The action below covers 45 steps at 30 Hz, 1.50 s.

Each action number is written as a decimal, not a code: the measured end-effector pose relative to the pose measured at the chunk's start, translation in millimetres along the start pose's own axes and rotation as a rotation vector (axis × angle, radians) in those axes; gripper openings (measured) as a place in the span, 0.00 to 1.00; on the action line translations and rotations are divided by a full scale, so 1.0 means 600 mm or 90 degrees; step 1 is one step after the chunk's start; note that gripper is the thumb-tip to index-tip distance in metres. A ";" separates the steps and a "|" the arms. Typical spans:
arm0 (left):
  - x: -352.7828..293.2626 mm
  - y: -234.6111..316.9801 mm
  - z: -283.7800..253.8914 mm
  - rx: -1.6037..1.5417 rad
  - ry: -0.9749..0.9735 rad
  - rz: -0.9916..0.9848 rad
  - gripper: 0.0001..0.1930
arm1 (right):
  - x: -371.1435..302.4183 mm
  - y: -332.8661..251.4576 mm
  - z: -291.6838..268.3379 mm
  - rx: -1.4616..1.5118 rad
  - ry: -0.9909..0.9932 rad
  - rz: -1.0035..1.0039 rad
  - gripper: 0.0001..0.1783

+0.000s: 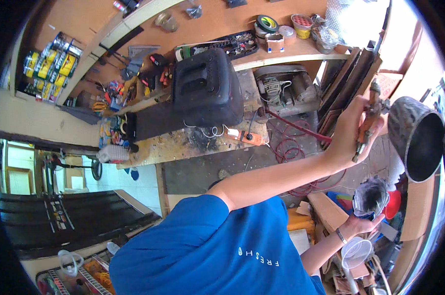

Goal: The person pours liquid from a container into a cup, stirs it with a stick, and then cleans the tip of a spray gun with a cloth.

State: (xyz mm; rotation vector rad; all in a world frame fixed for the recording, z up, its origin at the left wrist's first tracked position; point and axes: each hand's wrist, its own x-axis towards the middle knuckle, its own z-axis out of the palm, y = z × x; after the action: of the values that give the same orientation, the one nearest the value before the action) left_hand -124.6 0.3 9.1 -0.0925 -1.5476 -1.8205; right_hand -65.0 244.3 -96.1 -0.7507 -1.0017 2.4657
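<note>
My left hand point(354, 132) is closed round the body of a worn paint spray gun point(367, 129), raised at the right of the view. A large grey-streaked metal cup point(404, 120) sits against the gun's fitting, tilted with its dark open mouth facing the lower right. Lower down, my right hand point(364, 225) holds a small paint-smeared grey cup point(371, 196) from beneath, its rim ragged and upward. The two cups are near each other; whether anything runs between them I cannot tell. A clear plastic cup point(356, 251) shows beside my right wrist.
A paint-stained workbench point(183, 147) bears a black speaker-like box point(205, 86) and an orange power strip point(244, 136). Beyond stands a dusty compressor point(286, 91). A red hose point(286, 152) coils on the floor. Wooden boards point(347, 81) lean nearby, and cardboard and clutter lie below my right hand.
</note>
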 end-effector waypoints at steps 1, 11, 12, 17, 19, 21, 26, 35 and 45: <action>0.016 0.003 0.001 0.014 0.015 0.055 0.14 | -0.001 -0.001 0.005 0.010 -0.023 -0.001 0.35; 0.304 0.022 -0.154 0.198 0.016 0.389 0.12 | -0.042 0.031 0.068 0.018 -0.111 0.031 0.32; 0.336 0.019 -0.167 0.149 -0.014 0.346 0.14 | -0.047 0.032 0.065 0.017 -0.099 0.027 0.32; 0.347 -0.033 -0.170 0.225 0.090 0.287 0.19 | -0.064 0.038 0.064 0.015 -0.085 0.009 0.32; 0.289 -0.034 -0.137 -0.166 0.142 0.110 0.18 | -0.060 0.038 0.065 0.007 -0.078 -0.005 0.33; 0.222 -0.065 -0.140 -0.441 0.037 -0.198 0.20 | -0.045 0.033 0.067 -0.016 -0.077 -0.072 0.33; 0.011 0.015 -0.163 -0.582 0.150 -0.555 0.20 | -0.034 0.010 0.119 -0.092 -0.086 -0.223 0.33; -0.301 0.088 -0.572 -0.157 0.426 -0.259 0.20 | -0.170 0.244 0.230 -0.324 -0.329 0.049 0.34; -0.543 0.275 -1.019 0.192 0.997 -0.065 0.14 | -0.714 0.675 0.219 -0.532 -0.663 0.908 0.38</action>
State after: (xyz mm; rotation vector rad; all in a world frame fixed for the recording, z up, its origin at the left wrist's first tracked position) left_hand 444.0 -383.3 -181.3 1.2480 -0.5907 -1.0315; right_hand 137.8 -320.6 -166.4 -0.2773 -2.7086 3.7435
